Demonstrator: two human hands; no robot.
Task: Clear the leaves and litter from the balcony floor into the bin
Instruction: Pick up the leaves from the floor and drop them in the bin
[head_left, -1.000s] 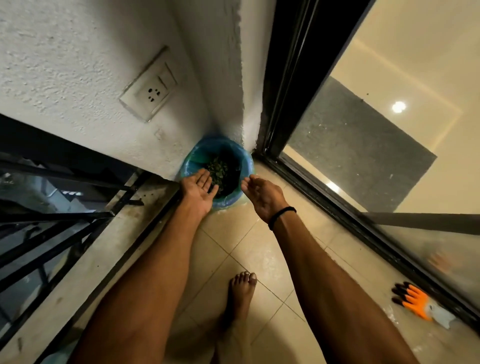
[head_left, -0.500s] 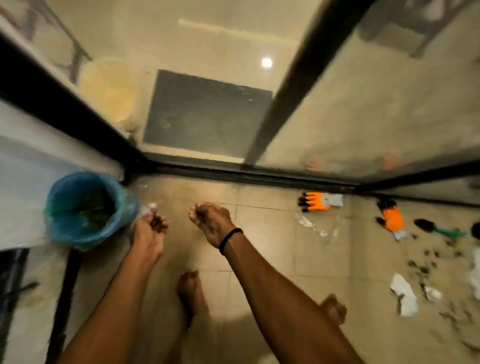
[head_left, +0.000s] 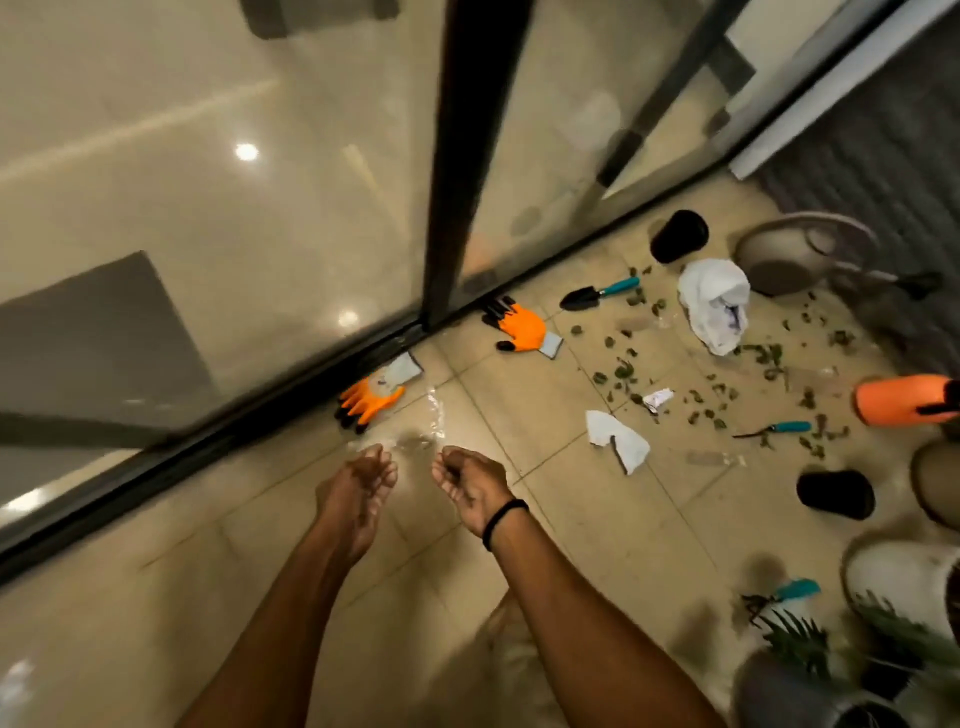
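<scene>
Small green leaves (head_left: 675, 374) lie scattered over the beige tiles at the right. Among them are a crumpled white paper (head_left: 618, 447), a smaller paper scrap (head_left: 657, 399) and a white plastic bag (head_left: 714, 304). A clear plastic wrapper (head_left: 423, 434) lies just ahead of my hands. My left hand (head_left: 358, 491) and my right hand (head_left: 470, 486) hover side by side above the floor, fingers loosely curled, holding nothing. The bin is out of view.
Two orange gloves (head_left: 519, 327) (head_left: 369, 400) lie by the glass door track (head_left: 260, 415). A trowel (head_left: 597, 293), teal-handled tools (head_left: 779, 428), black pots (head_left: 678, 236) (head_left: 836, 493), an orange pot (head_left: 904, 400), a fan (head_left: 800, 254) and potted plants (head_left: 831, 660) crowd the right side.
My view swung right, away from the blue bin in the corner, which has left the frame. Both hands came off the bin and now hover over the tiles near the gloves.
</scene>
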